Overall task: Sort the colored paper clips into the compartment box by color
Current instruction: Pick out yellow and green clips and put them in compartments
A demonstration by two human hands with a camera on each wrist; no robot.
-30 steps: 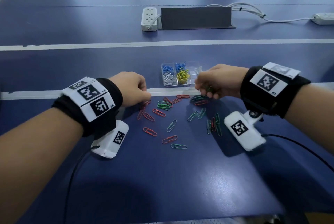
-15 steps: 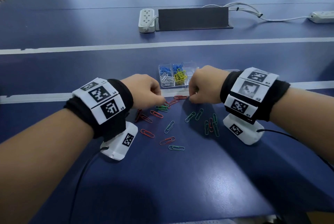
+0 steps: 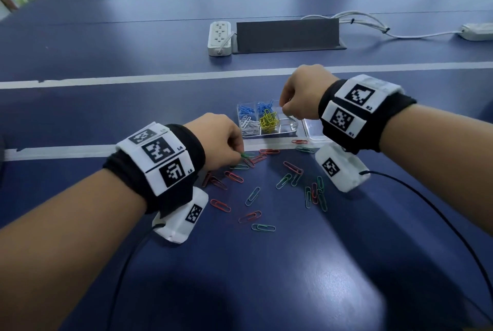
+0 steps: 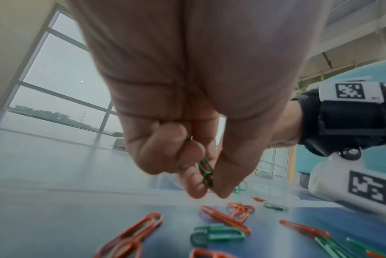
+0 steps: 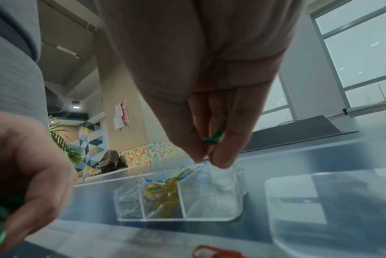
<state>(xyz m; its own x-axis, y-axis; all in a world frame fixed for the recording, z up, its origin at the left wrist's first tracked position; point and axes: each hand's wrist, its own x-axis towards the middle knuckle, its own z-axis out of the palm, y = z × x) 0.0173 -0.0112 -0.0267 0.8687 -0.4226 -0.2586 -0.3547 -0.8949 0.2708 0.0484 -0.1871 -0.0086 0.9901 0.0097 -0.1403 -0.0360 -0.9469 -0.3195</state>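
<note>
The right hand point(image 3: 302, 93) pinches green paper clips point(image 5: 214, 135) above the clear compartment box point(image 3: 292, 130); the left hand point(image 3: 218, 141) pinches another green clip point(image 4: 206, 172) just over the surface point(image 3: 266, 277). Light, stiff, slippery wire, likely best pinched flat across the loops.

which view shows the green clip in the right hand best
The right wrist view: the green clip shows pinched between the right hand's fingertips above the compartment box. The head view hides it behind the hand; the left wrist view shows only that wrist.
</note>
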